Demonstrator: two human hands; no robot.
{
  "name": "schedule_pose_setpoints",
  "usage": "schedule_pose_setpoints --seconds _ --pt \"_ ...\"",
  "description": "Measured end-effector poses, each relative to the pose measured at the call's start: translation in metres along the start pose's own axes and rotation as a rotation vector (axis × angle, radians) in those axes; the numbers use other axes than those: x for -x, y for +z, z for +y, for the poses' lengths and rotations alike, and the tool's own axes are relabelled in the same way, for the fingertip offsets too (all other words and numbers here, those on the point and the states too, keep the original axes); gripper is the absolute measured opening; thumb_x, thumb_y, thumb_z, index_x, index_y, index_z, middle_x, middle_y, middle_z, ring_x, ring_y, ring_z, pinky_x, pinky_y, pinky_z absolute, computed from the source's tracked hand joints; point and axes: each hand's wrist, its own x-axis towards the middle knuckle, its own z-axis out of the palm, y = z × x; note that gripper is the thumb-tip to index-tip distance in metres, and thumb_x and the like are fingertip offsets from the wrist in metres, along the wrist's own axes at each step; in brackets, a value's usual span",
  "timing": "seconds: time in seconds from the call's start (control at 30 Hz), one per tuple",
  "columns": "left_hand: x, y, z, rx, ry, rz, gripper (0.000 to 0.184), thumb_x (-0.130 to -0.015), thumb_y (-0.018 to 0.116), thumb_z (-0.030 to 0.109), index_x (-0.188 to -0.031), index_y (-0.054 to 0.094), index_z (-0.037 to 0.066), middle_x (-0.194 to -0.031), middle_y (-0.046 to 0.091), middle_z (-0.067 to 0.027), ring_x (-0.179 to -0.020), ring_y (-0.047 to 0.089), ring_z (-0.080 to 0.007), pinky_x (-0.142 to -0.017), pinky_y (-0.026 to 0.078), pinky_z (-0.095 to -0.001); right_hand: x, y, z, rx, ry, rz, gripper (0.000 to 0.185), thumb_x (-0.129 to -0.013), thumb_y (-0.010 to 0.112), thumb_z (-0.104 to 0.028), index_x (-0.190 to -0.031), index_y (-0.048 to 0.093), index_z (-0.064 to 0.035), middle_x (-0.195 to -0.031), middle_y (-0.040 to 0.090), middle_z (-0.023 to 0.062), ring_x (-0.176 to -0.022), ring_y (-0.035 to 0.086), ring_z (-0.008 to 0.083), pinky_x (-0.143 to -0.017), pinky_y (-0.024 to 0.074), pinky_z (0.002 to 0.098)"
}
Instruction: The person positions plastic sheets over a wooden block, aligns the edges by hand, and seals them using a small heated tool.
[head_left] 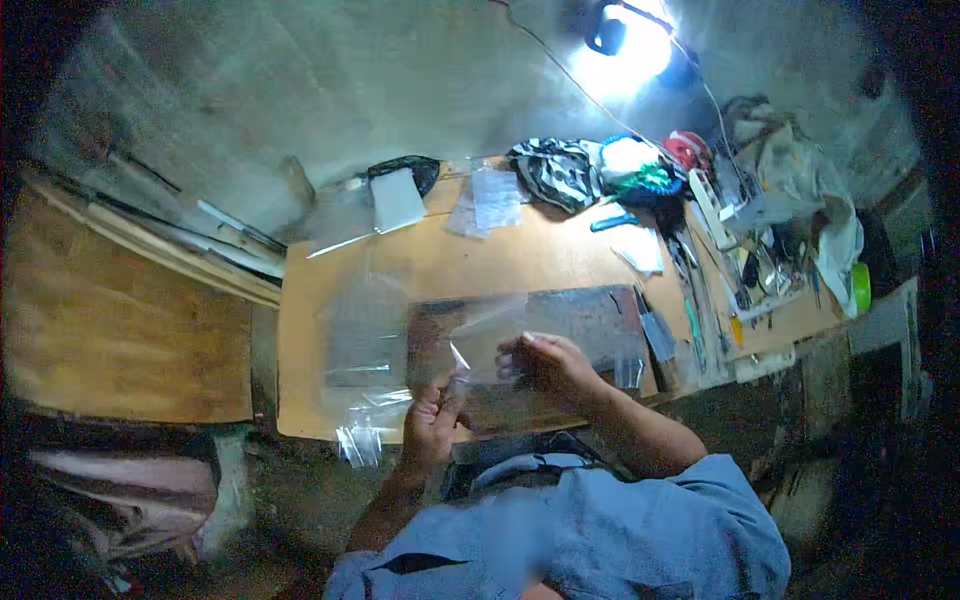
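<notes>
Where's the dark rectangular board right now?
In the head view, the dark board lies just right of centre on the table, beneath the right hand.

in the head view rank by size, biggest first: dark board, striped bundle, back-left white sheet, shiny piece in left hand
Dark board
Striped bundle
White sheet
Shiny piece in the left hand, visible part only

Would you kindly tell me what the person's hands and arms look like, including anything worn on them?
The left hand and right hand are bare, with no gloves or watch visible. The blue shirt has short sleeves, leaving the forearms uncovered.
</notes>
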Motion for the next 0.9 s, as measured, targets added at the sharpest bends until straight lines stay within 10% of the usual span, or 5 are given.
schedule_pose_setpoints --seconds 0.2,0.4,0.6,0.67,0.9 --pt "-0.009 0.009 -0.025 0.098 -0.185 0.010 0.039 -0.094 0.056 0.008 -0.132 0.050 0.005 -0.096 0.061 -0.0017 -0.078 0.053 -0.0063 -0.072 0.046 -0.0229 0.017 0.002 -0.016 0.419 -0.108 0.250 0.018 -0.092 0.062 -0.015 -0.100 0.064 0.0010 -0.092 0.065 0.0067 -0.083 0.060 0.0114 -0.077 0.0507 0.0266" --pt "-0.019 0.028 0.015 -0.656 0.358 0.150 0.041 -0.093 0.063 0.019 -0.128 0.053 0.002 -0.108 0.064 -0.0077 -0.097 0.059 -0.0134 -0.086 0.048 -0.0287 0.002 -0.015 0.042 0.629 -0.436 0.234 0.017 -0.089 0.067 -0.017 -0.092 0.064 0.0002 -0.084 0.065 0.0022 -0.077 0.059 0.0113 -0.073 0.0488 0.0265" --pt "-0.034 0.033 -0.007 0.262 -0.033 -0.080 0.024 -0.094 0.062 0.024 -0.102 0.063 0.002 -0.091 0.067 -0.0061 -0.080 0.061 -0.0115 -0.071 0.050 -0.0277 0.014 0.026 0.040 0.185 -0.238 0.092 0.022 -0.086 0.069 -0.009 -0.106 0.066 -0.0006 -0.094 0.068 0.0051 -0.086 0.063 0.0159 -0.080 0.0513 0.0305" --pt "-0.035 0.028 -0.010 0.301 -0.017 -0.037 0.016 -0.095 0.060 0.019 -0.095 0.062 0.003 -0.086 0.066 -0.0052 -0.077 0.060 -0.0111 -0.070 0.050 -0.0259 0.015 0.013 0.043 0.701 -0.261 0.037 0.022 -0.088 0.066 -0.011 -0.107 0.065 -0.0007 -0.097 0.068 0.0062 -0.086 0.063 0.0178 -0.077 0.0515 0.0311" --pt "-0.051 -0.013 0.000 0.436 -0.208 0.304 0.011 -0.095 0.058 0.018 -0.090 0.059 0.009 -0.078 0.062 -0.0024 -0.068 0.058 -0.0119 -0.063 0.048 -0.0246 0.032 -0.015 0.011 0.505 -0.272 0.127 0.009 -0.089 0.066 -0.010 -0.093 0.063 -0.0029 -0.087 0.064 0.0036 -0.080 0.059 0.0103 -0.071 0.0498 0.0267"
